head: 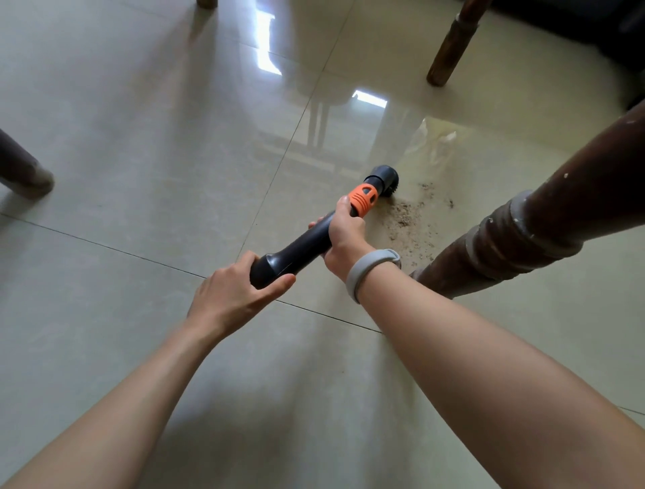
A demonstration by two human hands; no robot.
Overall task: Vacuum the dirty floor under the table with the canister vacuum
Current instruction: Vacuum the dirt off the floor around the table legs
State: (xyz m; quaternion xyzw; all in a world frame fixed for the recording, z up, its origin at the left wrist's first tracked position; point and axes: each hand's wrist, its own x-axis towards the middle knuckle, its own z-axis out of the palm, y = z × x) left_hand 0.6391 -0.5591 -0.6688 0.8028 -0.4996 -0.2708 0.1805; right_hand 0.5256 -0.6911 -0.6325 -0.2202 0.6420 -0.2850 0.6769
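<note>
I hold one black vacuum wand [296, 253] in both hands, angled down toward the floor ahead of me. Its single orange collar [363, 199] sits just past my right hand [343, 232], and the round black brush nozzle [384, 178] beyond it touches the tiles at the edge of one patch of sandy dirt [410, 223]. My right hand's fingers are curled round the wand's middle, thumb up near the collar; my left hand [232, 295] grips the wider rear end, fingers wrapped underneath and thumb on top. One grey wristband [366, 270] circles my right wrist. The dirt lies just beside the nearest dark wooden table leg [530, 223] on my right. I count four legs in all: that one, another [453, 45] further back, one [21, 171] at my left, and a stub [206, 3] at the top edge. The glossy beige tiled floor [139, 139] shows two bright window reflections.
</note>
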